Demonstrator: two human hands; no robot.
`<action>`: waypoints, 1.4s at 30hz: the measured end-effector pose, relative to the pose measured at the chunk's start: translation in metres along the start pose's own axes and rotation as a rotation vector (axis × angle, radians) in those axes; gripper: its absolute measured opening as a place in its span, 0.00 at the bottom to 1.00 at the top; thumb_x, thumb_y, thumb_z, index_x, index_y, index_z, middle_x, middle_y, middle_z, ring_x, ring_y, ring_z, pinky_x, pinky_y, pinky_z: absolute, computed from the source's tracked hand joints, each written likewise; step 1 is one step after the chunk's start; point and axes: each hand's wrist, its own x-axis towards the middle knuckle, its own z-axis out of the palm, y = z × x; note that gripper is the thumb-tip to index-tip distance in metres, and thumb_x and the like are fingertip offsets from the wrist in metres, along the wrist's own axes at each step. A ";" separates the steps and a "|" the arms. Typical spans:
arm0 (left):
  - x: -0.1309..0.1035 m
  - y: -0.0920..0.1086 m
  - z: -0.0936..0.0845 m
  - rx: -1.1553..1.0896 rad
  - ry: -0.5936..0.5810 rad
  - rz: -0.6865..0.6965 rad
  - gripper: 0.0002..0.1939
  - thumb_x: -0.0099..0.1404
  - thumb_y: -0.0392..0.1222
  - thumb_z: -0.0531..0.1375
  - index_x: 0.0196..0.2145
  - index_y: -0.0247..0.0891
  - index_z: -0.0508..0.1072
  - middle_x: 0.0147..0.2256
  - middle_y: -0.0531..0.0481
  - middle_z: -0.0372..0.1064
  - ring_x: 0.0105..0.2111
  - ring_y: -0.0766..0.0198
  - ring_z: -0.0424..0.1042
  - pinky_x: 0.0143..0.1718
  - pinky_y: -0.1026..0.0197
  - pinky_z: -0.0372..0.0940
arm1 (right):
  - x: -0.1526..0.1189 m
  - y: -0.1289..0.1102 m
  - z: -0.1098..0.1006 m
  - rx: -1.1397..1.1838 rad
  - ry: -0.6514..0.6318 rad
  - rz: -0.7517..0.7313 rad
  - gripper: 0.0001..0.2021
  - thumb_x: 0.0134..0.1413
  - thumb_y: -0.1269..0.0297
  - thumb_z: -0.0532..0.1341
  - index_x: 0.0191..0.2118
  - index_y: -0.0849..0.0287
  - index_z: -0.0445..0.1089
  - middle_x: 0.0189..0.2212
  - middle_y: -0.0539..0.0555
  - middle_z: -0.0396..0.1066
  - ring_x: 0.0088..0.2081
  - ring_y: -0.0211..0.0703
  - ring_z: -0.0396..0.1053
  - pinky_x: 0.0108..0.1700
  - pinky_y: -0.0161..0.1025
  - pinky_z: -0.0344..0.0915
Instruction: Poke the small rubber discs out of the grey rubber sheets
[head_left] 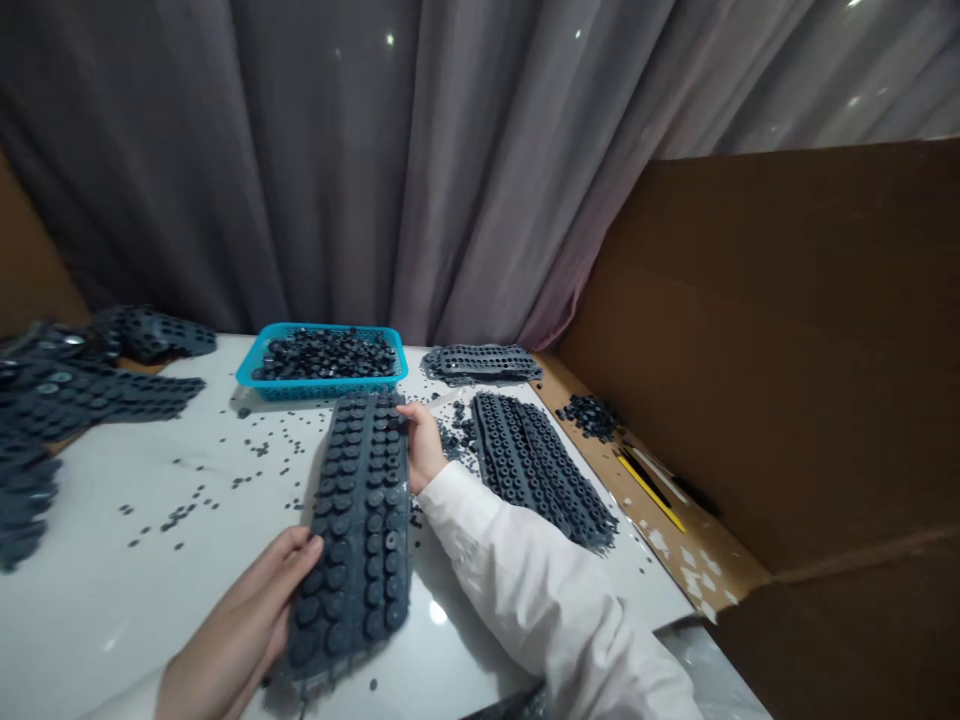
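A long dark grey moulded rubber sheet (349, 520), covered in rows of round raised discs, is held tilted above the white tabletop. My left hand (255, 600) grips its left edge near the lower end, thumb on top. Higher up, my right hand (424, 450) pinches the right edge close to the far end. The fingers of both hands are partly hidden beneath the sheet. Just right of my right forearm lies a stack of similar rubber sheets (536, 465) showing ringed holes.
A blue basket (322, 384) full of small black pieces stands at the back. Another sheet stack (482, 362) lies beside it. More sheets (97, 385) spread at left. Black bits (589, 415) and a yellow cutter (651, 490) lie near the cardboard wall (780, 330) at right.
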 end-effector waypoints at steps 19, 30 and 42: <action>-0.012 -0.042 -0.034 1.155 -0.211 0.796 0.36 0.58 0.35 0.55 0.63 0.48 0.51 0.66 0.43 0.34 0.62 0.44 0.46 0.48 0.49 0.66 | 0.035 0.004 -0.029 -0.735 0.237 -0.293 0.13 0.51 0.56 0.59 0.41 0.57 0.67 0.35 0.52 0.69 0.41 0.44 0.65 0.51 0.44 0.58; -0.013 -0.096 -0.025 1.504 -0.340 1.201 0.32 0.52 0.41 0.60 0.56 0.47 0.63 0.63 0.48 0.50 0.57 0.47 0.59 0.55 0.49 0.60 | -0.129 0.018 -0.017 -0.781 0.029 -0.131 0.14 0.57 0.57 0.58 0.44 0.56 0.73 0.36 0.55 0.75 0.32 0.42 0.72 0.36 0.39 0.70; -0.025 -0.085 -0.011 1.590 -0.279 1.080 0.27 0.57 0.30 0.51 0.55 0.44 0.63 0.60 0.47 0.56 0.57 0.51 0.60 0.58 0.46 0.57 | -0.155 0.039 -0.030 -0.808 0.039 -0.238 0.09 0.53 0.65 0.61 0.40 0.56 0.77 0.31 0.57 0.75 0.32 0.42 0.72 0.35 0.38 0.70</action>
